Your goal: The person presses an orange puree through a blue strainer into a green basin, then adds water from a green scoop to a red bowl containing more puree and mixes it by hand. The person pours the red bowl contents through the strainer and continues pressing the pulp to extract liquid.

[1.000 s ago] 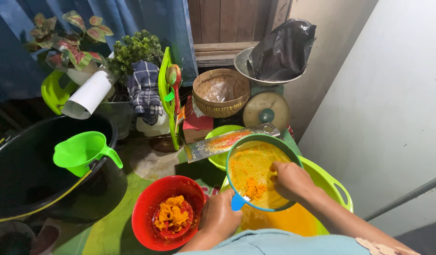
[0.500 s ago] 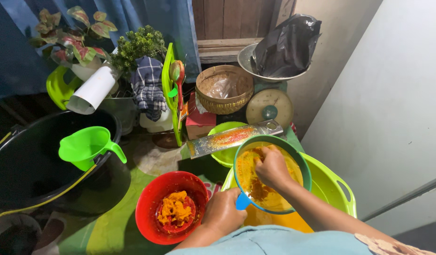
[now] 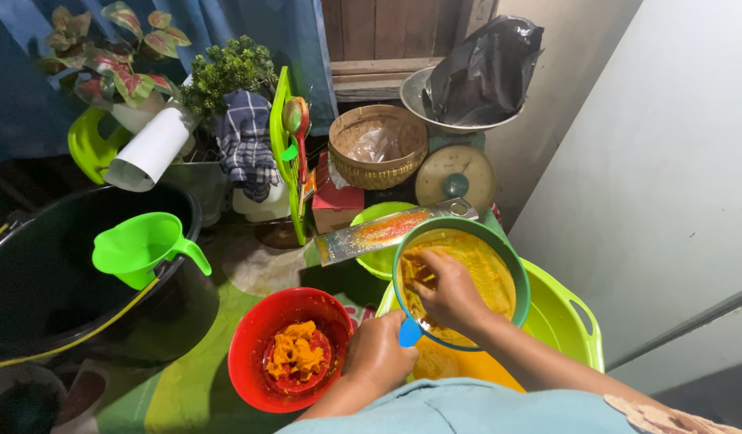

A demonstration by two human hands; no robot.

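Head view: our right hand [image 3: 449, 293], fingers curled together, presses orange pulp inside the sieve [image 3: 461, 277] over the green basin [image 3: 576, 321]. Left hand [image 3: 380, 352] clamps its blue handle. Squeezed pulp sits in the red bowl [image 3: 262, 341], left; liquid collected, more left to press, we judge.

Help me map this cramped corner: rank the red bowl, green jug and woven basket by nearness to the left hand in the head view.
From the left hand:
1. Red bowl, right beside it, to its left.
2. Green jug, farther left, on the black tub's rim.
3. Woven basket, farthest, at the back.
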